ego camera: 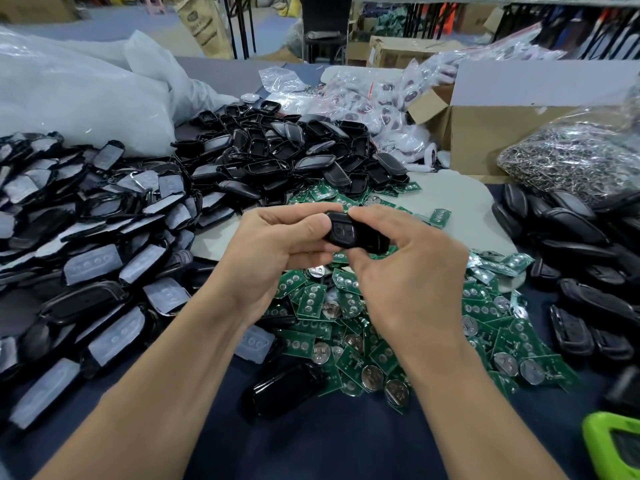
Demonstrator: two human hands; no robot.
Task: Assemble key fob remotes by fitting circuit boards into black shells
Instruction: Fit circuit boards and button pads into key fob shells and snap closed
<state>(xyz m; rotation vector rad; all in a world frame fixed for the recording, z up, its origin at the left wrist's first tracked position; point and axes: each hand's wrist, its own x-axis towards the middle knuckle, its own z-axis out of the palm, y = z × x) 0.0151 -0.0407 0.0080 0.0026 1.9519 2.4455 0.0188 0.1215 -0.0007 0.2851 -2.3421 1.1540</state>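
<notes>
Now: black fob shell point(356, 233), long axis crosswise, bridges both grips: left hand point(277, 244) pinching left end, right hand point(408, 271) pinching right end.

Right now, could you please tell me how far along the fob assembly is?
Seemingly done: closed fobs piled at the right. In hand: the left hand and right hand grip one fob. Left: a heap of boards and many open shells, so most lies ahead.
</notes>
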